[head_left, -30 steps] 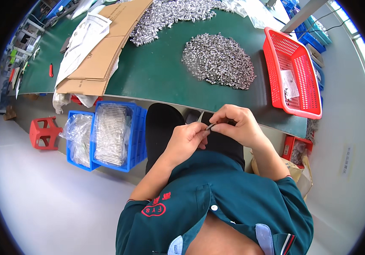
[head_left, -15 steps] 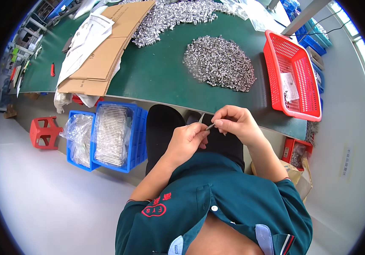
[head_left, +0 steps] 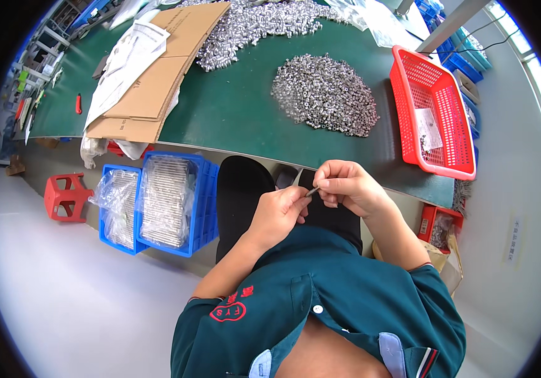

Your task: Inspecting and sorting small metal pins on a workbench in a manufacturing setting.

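Over my lap, just off the table's front edge, both hands meet at a small thin greyish piece (head_left: pixel 312 191), like a short pin or rod. My left hand (head_left: pixel 279 211) pinches its near end between thumb and forefinger. The far end is in the pinch of my right hand (head_left: pixel 350 186), whose other fingers curl below. Most of the piece is covered by fingertips, so its exact kind cannot be made out. Beyond my hands, a heap of small silvery metal sleeves (head_left: pixel 324 94) lies on the green table (head_left: pixel 233 113).
To the right stands a red perforated basket (head_left: pixel 403 107) holding a paper slip and a few small parts. A larger pile of metal pieces (head_left: pixel 264 25) lies farther back. Cardboard (head_left: pixel 151 82) covers the table's left. Blue crates (head_left: pixel 204 208) and a red stool (head_left: pixel 66 196) stand on the floor.
My hands have shifted very slightly, and the right fingers have curled and turned a little around the small piece. Both hands stay together over my lap.
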`<action>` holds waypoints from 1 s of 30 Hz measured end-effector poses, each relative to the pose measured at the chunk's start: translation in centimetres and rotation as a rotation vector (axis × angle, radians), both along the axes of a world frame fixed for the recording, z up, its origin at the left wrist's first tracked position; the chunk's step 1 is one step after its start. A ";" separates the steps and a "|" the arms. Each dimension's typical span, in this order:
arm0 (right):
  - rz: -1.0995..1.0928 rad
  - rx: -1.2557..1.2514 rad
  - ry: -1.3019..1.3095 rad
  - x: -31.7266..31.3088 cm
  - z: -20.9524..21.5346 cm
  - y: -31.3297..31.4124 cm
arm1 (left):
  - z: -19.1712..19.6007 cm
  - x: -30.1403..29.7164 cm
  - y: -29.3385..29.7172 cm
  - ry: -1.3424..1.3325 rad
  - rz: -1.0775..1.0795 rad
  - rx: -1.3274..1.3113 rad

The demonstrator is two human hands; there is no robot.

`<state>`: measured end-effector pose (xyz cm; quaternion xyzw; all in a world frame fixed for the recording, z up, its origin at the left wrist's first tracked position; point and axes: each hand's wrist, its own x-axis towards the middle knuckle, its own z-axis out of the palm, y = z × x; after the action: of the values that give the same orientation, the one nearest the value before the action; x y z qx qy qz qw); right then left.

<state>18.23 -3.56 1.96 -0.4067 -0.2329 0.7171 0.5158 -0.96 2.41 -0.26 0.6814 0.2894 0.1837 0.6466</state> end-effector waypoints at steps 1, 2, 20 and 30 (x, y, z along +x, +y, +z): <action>0.002 -0.014 0.020 0.1 -0.2 -0.1 | 0.0 0.0 0.0 0.000 0.000 0.000; 0.004 -0.028 0.040 0.1 -0.2 -0.2 | 0.0 0.0 0.0 0.005 -0.005 0.002; -0.227 0.656 -1.286 -1.3 3.3 -1.0 | 1.0 0.0 0.7 0.018 -0.039 0.057; -0.252 0.069 -0.311 -0.5 2.4 -1.4 | 1.0 -0.1 0.9 -0.015 -0.035 -0.176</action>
<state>17.76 -4.94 4.39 -0.5205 -0.2815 0.5669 0.5731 -1.05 3.27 0.72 0.6256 0.2874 0.1514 0.7093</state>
